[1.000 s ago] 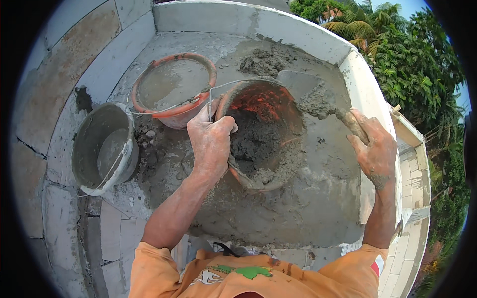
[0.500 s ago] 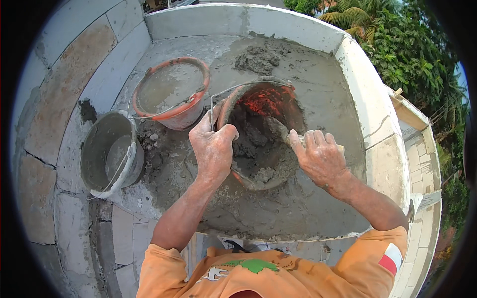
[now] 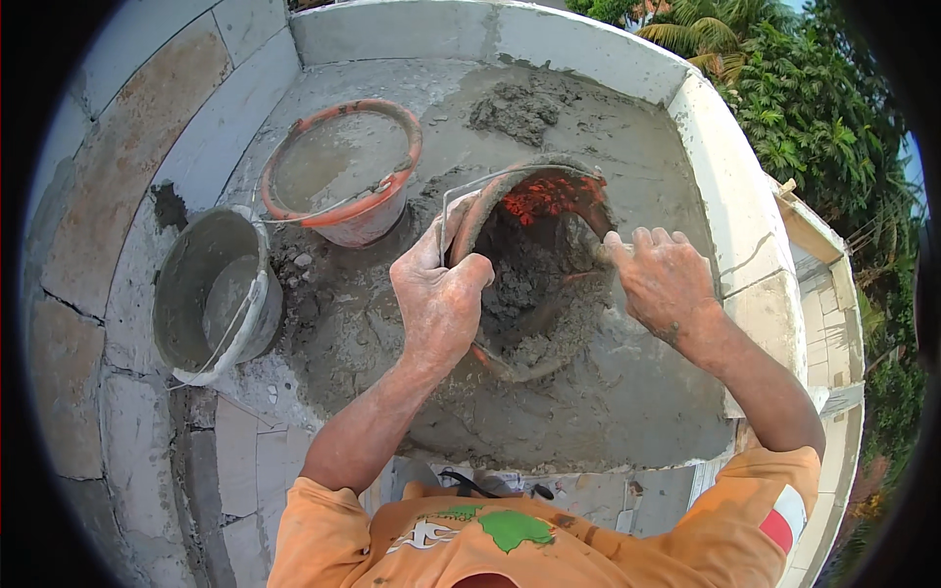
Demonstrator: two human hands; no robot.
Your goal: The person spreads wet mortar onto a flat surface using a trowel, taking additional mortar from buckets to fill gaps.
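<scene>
A mortar-caked bucket [image 3: 555,199] with a red-orange inner wall leans tilted in the middle, its wire handle standing up over the left rim. Wet grey mortar [image 3: 515,269] lies inside it. My left hand [image 3: 436,294] is closed around the bucket's left rim, thumb on the near side. On the right, my right hand [image 3: 671,284] grips the handle of a trowel [image 3: 601,253], thumb pointing toward the bucket. The trowel's blade is mostly hidden by mortar and the bucket's right side.
An orange-rimmed bucket [image 3: 404,174] of cloudy water stands at the back left, with a grey bucket [image 3: 263,312] nearer. A mortar heap [image 3: 515,113] sits on the wet mortar bed [image 3: 627,392]. Low block walls [image 3: 730,181] border the bed; trees [image 3: 804,127] stand beyond.
My right hand has moved right and slightly up with the trowel, drawing it toward the bucket's right rim. The bucket and my left hand have shifted slightly right in view.
</scene>
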